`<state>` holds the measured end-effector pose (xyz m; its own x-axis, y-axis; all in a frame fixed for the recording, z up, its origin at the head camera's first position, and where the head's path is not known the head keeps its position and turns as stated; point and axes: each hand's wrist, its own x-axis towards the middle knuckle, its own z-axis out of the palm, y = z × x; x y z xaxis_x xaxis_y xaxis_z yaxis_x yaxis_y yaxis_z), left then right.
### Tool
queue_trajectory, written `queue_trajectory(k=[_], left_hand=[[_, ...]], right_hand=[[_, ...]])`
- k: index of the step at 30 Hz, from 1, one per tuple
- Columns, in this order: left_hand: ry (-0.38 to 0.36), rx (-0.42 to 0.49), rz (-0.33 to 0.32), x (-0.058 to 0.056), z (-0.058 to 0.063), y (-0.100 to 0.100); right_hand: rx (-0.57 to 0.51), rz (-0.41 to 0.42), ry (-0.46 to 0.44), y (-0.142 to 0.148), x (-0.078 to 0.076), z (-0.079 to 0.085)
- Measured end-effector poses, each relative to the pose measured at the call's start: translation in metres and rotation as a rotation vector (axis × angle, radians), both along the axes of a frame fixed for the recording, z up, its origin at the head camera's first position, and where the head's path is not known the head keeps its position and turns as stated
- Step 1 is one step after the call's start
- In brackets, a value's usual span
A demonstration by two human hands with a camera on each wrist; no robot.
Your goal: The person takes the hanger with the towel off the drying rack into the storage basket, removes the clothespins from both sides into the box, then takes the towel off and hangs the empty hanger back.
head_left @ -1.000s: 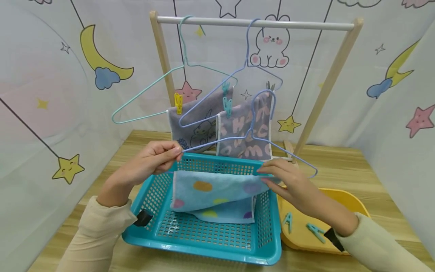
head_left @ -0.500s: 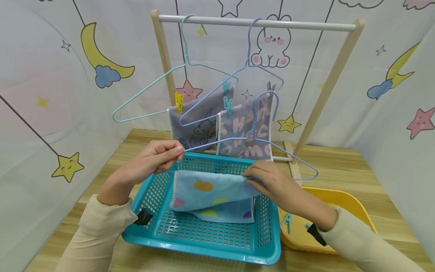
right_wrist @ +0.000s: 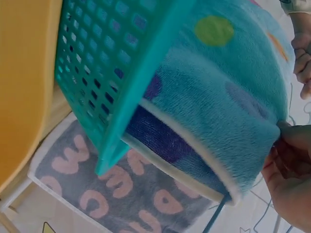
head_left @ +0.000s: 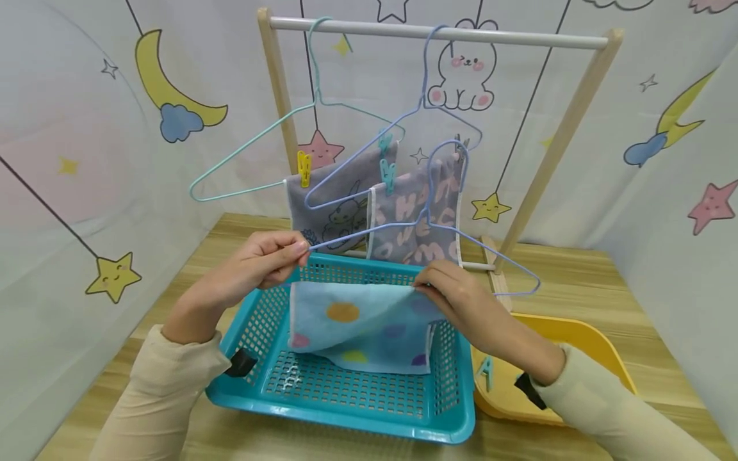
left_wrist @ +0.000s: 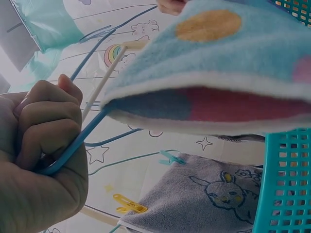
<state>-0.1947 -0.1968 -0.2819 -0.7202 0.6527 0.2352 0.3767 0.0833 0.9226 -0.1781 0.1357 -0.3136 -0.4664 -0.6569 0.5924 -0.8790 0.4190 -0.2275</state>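
My left hand [head_left: 265, 261] grips the left corner of a blue-purple wire hanger [head_left: 369, 232], its fingers curled round the wire in the left wrist view. Over the hanger's lower bar hangs a light blue towel [head_left: 340, 330] with coloured spots, folded in two layers. The fingers of my right hand [head_left: 469, 301] pinch the towel's top fold right of its middle; the right wrist view shows thumb and fingers on the cloth. Below the towel stands a teal perforated basket [head_left: 340, 419]. The towel hides most of the bar.
Behind, a rack [head_left: 519, 38] carries a green hanger [head_left: 248, 153] and another purple hanger [head_left: 369, 160] with clipped grey towels [head_left: 412, 224]. A yellow tub [head_left: 599, 349] with a green clothespin [head_left: 487, 372] stands right of the basket, partly behind my right forearm.
My right hand has moved left along the towel's top edge and now pinches the cloth there, pulling a crease into the front layer. The left hand keeps its grip on the hanger.
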Motion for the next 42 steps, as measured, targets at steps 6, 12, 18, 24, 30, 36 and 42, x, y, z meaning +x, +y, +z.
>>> queue_trajectory(k=[6, 12, 18, 24, 30, 36, 42], left_hand=[[-0.003, -0.017, 0.032, 0.000, 0.001, 0.000], [0.006, -0.015, 0.037, -0.001, 0.001, 0.000], [0.009, -0.029, 0.043, 0.000, 0.001, -0.001], [0.032, -0.039, 0.047, -0.001, 0.001, 0.000], [0.053, -0.053, 0.050, -0.002, 0.000, 0.002], [0.060, -0.054, 0.043, -0.003, -0.001, 0.001], [0.072, -0.042, 0.028, -0.005, -0.002, 0.001]], right_hand=[[-0.115, -0.009, 0.010, -0.006, 0.001, 0.017], [-0.219, -0.038, 0.019, -0.012, 0.003, 0.040], [-0.342, -0.037, -0.051, -0.014, 0.006, 0.062], [-0.430, -0.011, -0.086, -0.013, 0.011, 0.084], [-0.514, 0.046, -0.136, -0.014, 0.023, 0.112], [-0.606, 0.107, -0.138, -0.015, 0.032, 0.138], [-0.707, 0.193, -0.180, -0.006, 0.029, 0.151]])
